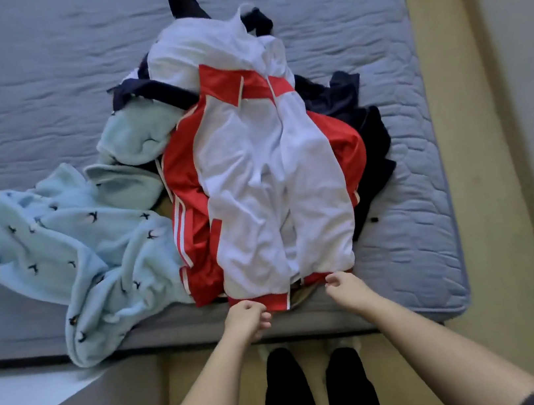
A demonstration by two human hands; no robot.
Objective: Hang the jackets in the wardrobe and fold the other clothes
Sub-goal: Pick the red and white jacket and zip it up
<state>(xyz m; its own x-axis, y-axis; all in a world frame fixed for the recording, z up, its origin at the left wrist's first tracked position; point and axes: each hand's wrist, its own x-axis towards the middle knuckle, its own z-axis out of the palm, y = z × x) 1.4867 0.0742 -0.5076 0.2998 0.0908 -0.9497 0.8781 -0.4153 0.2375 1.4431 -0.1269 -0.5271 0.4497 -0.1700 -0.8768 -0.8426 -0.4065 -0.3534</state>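
- I've got the white-and-red jacket (271, 174) lying front-up on top of the heap, on the near part of the bed (15, 83), with its hem right at the bed's edge.
- Left hand (246, 319): fingers curled in tight, pinching the red hem band just left of the zip.
- Right hand (344, 286): fingers curled narrow at the hem's right corner. It looks like a pinch on the fabric, though the contact is small in view.
- First worry: the jacket lies over a pale blue fleece (68, 252) and some dark clothes (367, 138), and its red sleeves are tucked in among them. Lift by the hem and I reckon a sleeve could drag those pieces along.
- Second worry: the fleece hangs over the near edge, so one snag could pull it to the floor.
- Third worry: this fabric looks slick, so a light hem pinch may slip. A hem hold also leaves the collar dangling, which is awkward for hanging.
- No wardrobe or hanger in view.
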